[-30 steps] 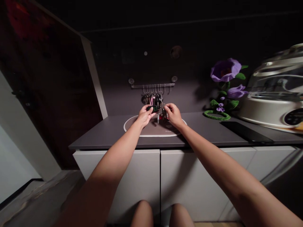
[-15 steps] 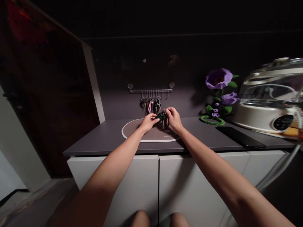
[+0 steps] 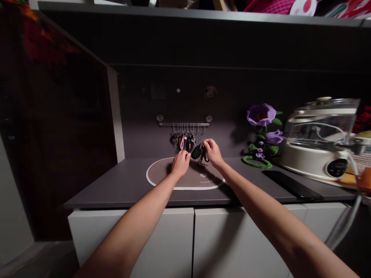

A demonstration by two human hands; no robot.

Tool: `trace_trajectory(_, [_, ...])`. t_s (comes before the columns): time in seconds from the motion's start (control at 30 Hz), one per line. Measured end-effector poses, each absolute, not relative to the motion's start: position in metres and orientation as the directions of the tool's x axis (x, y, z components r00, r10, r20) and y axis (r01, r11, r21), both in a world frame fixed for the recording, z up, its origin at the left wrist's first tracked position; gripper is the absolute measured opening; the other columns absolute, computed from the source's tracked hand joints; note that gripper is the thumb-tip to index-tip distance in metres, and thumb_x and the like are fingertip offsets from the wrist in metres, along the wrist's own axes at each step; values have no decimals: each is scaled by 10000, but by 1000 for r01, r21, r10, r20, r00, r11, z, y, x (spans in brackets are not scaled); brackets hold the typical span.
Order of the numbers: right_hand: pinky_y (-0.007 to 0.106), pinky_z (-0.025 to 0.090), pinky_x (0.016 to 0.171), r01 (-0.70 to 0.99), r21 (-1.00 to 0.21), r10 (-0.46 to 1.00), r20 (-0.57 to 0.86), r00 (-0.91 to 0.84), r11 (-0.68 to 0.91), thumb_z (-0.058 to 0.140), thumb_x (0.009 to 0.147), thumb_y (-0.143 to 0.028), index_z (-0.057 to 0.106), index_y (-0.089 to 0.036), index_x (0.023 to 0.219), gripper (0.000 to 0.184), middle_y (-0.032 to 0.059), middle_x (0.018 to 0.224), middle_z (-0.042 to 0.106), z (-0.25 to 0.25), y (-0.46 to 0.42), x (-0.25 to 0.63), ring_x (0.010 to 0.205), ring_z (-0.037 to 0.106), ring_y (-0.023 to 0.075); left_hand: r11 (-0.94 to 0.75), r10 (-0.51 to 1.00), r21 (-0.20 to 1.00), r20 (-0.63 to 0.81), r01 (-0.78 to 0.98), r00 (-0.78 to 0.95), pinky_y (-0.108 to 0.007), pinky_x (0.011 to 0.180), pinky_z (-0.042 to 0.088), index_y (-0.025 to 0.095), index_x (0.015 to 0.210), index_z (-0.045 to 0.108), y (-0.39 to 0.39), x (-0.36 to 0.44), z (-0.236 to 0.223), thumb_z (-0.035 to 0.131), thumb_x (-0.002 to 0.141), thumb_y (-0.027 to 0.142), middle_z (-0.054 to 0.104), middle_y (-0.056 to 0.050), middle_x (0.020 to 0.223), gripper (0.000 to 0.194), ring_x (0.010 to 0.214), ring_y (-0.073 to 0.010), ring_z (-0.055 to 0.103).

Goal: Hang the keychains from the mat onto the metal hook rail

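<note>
My right hand (image 3: 213, 151) pinches a bunch of keys (image 3: 202, 154) by its ring, just above the counter. A dark fob with green markings (image 3: 196, 152) dangles from the bunch. Left of it, my left hand (image 3: 181, 163) has its fingers curled in, the fingertips close to the fob; whatever lies in them, if anything, is hidden. Behind both hands, a clear hook rail (image 3: 185, 124) is fixed to the wall. Several keys (image 3: 176, 138) and a pink strap (image 3: 182, 143) hang from its hooks. Under the hands lies an oval brown mat (image 3: 162, 178) with a pale rim.
To the right stand purple artificial flowers (image 3: 261, 114) on a green ring base. Beside them is a white appliance (image 3: 310, 160) with a clear cover. A black phone-like slab (image 3: 291, 185) lies near the counter's front edge. Overhead runs a shelf (image 3: 185, 14) holding several items.
The view has tilted up, bringing the shelf into sight. My left hand's fingers, earlier on the fob, have come away to its left and curled. My right hand still holds the keys.
</note>
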State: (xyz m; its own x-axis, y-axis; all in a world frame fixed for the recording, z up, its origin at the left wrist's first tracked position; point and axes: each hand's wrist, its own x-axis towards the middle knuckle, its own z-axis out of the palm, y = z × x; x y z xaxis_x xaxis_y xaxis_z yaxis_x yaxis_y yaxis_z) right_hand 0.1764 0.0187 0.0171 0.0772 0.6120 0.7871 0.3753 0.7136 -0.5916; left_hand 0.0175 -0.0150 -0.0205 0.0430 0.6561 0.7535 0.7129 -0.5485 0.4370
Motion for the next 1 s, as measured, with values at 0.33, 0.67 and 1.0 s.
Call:
trace_trajectory(0.33, [284, 430, 655, 507, -576, 597, 790, 143, 641, 417, 779, -365, 533, -185, 759, 215, 12, 692, 580, 53, 62, 181, 670, 520, 150, -438, 719, 454, 695, 776, -1, -282, 675, 363, 206, 807, 500, -4, 21, -26, 276, 893, 287, 604, -80, 887, 254, 807, -188, 553])
trace_trajectory(0.67, [296, 403, 721, 574, -628, 636, 738, 226, 525, 428, 756, -299, 573, -173, 763, 192, 46, 769, 612, 68, 94, 173, 712, 518, 158, -428, 730, 452, 683, 783, 4, -282, 701, 363, 207, 789, 492, -3, 23, -29, 277, 898, 277, 613, -81, 880, 251, 823, -186, 550])
trace_trajectory(1.0, [246, 400, 728, 548, -753, 735, 594, 326, 365, 450, 759, -279, 641, -138, 844, 252, 74, 802, 646, 68, 112, 169, 750, 558, 155, -376, 756, 464, 654, 802, -24, -246, 712, 364, 193, 807, 495, -4, 23, -28, 278, 903, 286, 610, -67, 889, 255, 836, -159, 550])
